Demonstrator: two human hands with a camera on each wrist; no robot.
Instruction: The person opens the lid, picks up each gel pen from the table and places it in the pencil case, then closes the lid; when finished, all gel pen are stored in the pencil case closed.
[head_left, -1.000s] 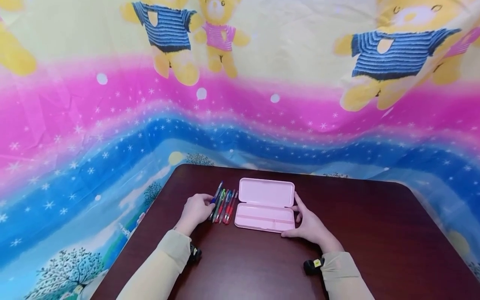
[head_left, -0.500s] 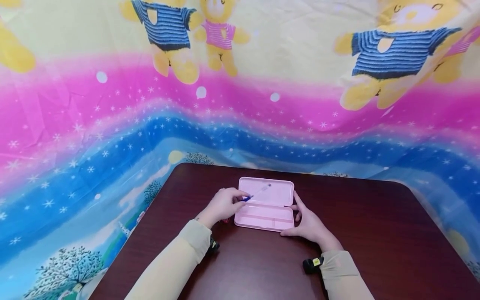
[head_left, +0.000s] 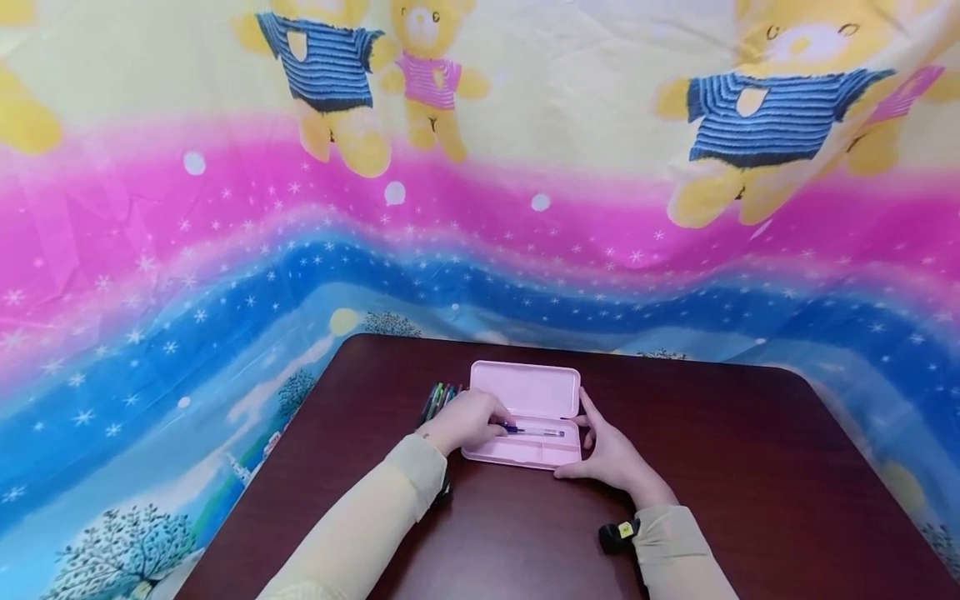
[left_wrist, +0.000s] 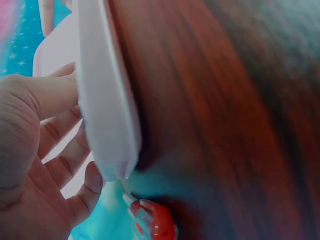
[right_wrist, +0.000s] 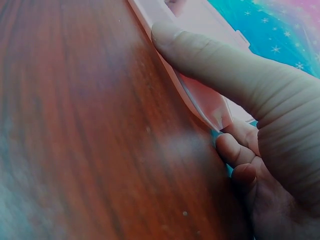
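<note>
A pink pencil case [head_left: 525,389] lies with its lid raised at the middle of the table. Over its left part, my left hand [head_left: 471,421] pinches one end of a clear pen with a blue end [head_left: 553,432], which lies along the rear compartment. In the left wrist view the case's front wall [left_wrist: 107,100] hides the pen and the fingertips. My right hand [head_left: 618,458] holds the right end of the case, thumb [right_wrist: 205,55] on the front rim and the other fingers at the side and behind.
Several pens [head_left: 435,402] lie bunched just left of the case, partly behind my left hand. A red pen end [left_wrist: 160,220] shows near the case in the left wrist view. The dark wooden table [head_left: 712,467] meets a patterned cloth [head_left: 480,275] at the back.
My left hand has taken the blue-ended pen from the bunch, carried it right over the case and lowered it into the rear compartment. The right hand stays at the case.
</note>
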